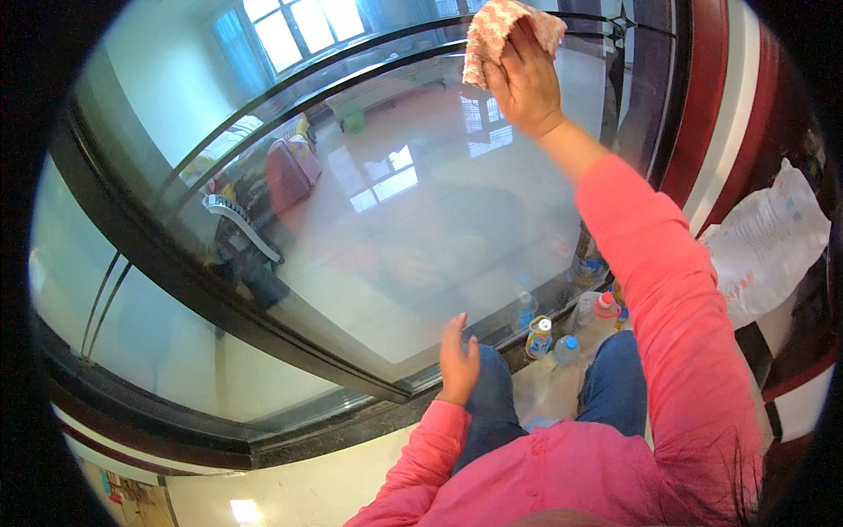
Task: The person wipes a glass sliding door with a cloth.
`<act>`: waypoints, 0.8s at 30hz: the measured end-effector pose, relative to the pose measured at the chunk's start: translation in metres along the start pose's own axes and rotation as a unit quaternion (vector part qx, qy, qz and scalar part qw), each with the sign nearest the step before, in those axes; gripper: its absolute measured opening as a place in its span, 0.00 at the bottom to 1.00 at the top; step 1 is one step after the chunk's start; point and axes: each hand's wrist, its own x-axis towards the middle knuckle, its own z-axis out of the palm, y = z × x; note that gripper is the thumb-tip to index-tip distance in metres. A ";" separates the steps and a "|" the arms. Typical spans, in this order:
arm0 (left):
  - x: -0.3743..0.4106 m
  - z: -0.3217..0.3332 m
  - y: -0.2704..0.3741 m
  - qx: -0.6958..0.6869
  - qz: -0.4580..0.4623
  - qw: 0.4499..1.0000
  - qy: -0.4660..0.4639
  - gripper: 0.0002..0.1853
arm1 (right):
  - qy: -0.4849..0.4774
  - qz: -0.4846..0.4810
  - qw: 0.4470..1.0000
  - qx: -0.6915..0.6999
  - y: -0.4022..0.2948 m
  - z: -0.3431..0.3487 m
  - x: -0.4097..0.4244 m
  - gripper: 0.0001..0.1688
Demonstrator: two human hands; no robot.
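Observation:
My right hand [531, 89] is raised high and presses an orange-and-white cloth [490, 41] to a large glass door panel [428, 257] in a dark frame. The cloth lies under and around the fingers, near the panel's upper right. Lower down, my left hand [459, 369] holds nothing; its fingers are apart, close to my knee and in front of the glass. Through the pane I see a room, mixed with reflections of windows.
By the door's foot stand a blue-labelled bottle [539, 337], a small blue-capped bottle [566, 350] and a clear red-capped bottle [596, 308]. To the right is a white plastic bag [770, 244] bearing print. A dark door frame upright [217, 283] crosses on the left.

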 end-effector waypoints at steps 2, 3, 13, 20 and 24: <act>-0.004 0.003 -0.007 -0.003 -0.012 1.000 -0.005 0.26 | -0.090 -0.021 0.994 0.060 -0.031 0.002 -0.012 0.22; -0.006 0.004 -0.009 -0.006 -0.011 1.000 -0.015 0.27 | -0.136 -0.030 0.987 0.086 -0.045 0.000 -0.016 0.23; 0.024 -0.028 0.031 0.020 0.069 0.997 0.021 0.26 | -0.271 -0.097 0.948 0.134 -0.054 -0.005 -0.026 0.27; 0.032 -0.053 0.058 0.059 0.093 0.991 0.079 0.28 | 0.047 0.112 0.991 -0.054 -0.054 0.032 0.059 0.28; 0.029 -0.056 0.071 0.061 0.095 0.981 0.158 0.31 | -0.027 -0.027 0.999 0.009 -0.083 0.024 0.050 0.25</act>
